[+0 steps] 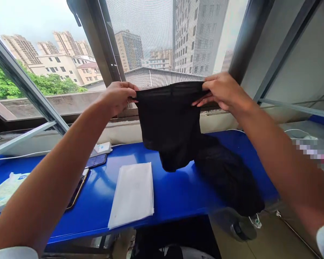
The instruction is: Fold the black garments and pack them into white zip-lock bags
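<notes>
A black garment [170, 122] hangs in the air in front of the window, its banded top edge pulled taut between both hands. My left hand [121, 95] is closed on the left end of that edge, thumb and fingers pinched together. At the opposite end, my right hand [223, 90] pinches the band, with some fingers behind the cloth. The garment's lower part droops over the blue table. More black cloth [229, 176] lies to the right and hangs over the front edge; whether it joins the held garment I cannot tell.
On the blue table [175, 194] lies a stack of whitish flat bags [132, 190]. Two phones [97, 160] and a white power strip [104, 147] are behind my left forearm. A tissue pack [7, 190] sits far left. Metal frame bars [24, 82] stand at both sides.
</notes>
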{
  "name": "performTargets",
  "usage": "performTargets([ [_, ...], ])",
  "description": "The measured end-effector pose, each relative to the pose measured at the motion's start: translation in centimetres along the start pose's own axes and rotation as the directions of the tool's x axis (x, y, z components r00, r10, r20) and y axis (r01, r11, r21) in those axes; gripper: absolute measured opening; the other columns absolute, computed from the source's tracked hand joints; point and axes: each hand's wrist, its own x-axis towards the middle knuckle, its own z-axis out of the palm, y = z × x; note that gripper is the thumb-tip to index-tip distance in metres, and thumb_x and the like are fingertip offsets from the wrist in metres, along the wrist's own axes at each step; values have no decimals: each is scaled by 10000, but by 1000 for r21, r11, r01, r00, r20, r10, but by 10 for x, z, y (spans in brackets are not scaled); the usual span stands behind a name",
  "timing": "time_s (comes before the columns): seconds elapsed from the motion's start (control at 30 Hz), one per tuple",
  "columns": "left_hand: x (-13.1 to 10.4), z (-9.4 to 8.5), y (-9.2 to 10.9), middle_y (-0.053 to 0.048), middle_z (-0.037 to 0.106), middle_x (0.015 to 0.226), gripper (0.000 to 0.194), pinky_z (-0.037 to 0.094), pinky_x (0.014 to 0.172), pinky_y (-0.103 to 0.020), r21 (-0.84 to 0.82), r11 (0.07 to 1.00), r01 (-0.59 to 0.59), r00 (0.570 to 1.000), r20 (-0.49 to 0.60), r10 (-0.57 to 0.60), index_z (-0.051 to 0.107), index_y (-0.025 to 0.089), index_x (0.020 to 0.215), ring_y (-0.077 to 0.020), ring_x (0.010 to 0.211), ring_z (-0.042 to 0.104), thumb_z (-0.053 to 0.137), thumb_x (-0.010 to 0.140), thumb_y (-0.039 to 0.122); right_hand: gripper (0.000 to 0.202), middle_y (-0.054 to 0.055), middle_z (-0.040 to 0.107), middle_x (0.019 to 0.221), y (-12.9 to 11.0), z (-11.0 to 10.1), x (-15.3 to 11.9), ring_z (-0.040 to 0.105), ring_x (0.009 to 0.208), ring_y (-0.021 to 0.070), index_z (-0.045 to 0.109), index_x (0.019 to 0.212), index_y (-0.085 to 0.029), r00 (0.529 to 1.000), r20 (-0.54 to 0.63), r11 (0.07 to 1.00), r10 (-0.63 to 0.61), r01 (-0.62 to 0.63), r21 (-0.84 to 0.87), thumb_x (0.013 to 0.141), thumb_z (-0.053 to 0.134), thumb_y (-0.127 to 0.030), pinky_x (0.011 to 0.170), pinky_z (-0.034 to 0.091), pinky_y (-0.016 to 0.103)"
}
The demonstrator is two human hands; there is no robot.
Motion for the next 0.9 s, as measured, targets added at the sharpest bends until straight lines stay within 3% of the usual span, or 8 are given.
performTargets([
  [0.07,3,-3,-2,10,596,662,229,516,827,-331,97,995,-3,1000,28,1,691,91,827,-101,647,516,625,655,-45,103,37,640,637,3,2,6,741,642,224,563,789,-185,999,7,998,51,-51,-46,848,641,-154,614,630,333],
  [0.2,11,-7,-19,22,572,561,373,517,787,-360,292,956,30,998,37,-43,754,76,781,-134,631,512,547,528,-104,93,33,588,537,26,7,19,667,514,213,618,761,-169,998,-47,927,32,-48,-373,772,708,-145,541,609,341],
  [0.3,16,-6,-24,-12,596,551,284,551,761,-405,279,958,71,997,11,-78,725,78,704,-179,641,588,524,572,-73,161,56,670,664,34,12,25,675,551,198,714,912,-139,999,31,955,33,-22,-297,788,613,-113,599,636,378],
  [0.4,19,1,-19,-7,610,589,212,559,795,-376,249,967,45,998,-61,-31,710,76,758,-151,658,593,552,672,-36,225,58,715,815,26,21,25,715,693,201,731,936,-164,999,32,986,-27,32,-165,779,581,-106,710,657,397],
  [0.5,18,5,-11,13,646,639,226,528,859,-325,277,961,-29,995,-85,54,740,45,900,-107,693,540,631,710,-11,64,56,673,721,14,24,19,713,805,241,689,778,-172,985,-49,924,-165,137,-357,736,686,-124,805,645,414],
  [0.6,15,-2,-2,13,665,668,254,508,925,-335,353,933,-69,991,-82,104,744,-10,939,-101,745,538,611,724,-34,39,60,638,666,3,17,13,714,749,264,669,787,-166,968,-117,863,-223,140,-484,789,707,-176,757,632,431],
  [0.77,17,-26,29,-62,685,736,179,526,997,-538,247,969,-25,998,-42,37,682,-126,963,-182,920,647,621,799,-85,263,64,689,859,-15,-8,7,732,613,182,625,1178,-118,994,-80,991,-75,66,-117,952,492,-144,571,585,293],
  [0.9,22,-37,42,-119,733,903,156,533,1020,-524,16,999,37,995,91,-38,654,-138,991,-213,1049,689,669,838,-113,149,108,689,981,-12,-14,18,746,646,143,572,1016,-90,993,-99,997,-59,63,43,963,450,-158,606,582,229],
])
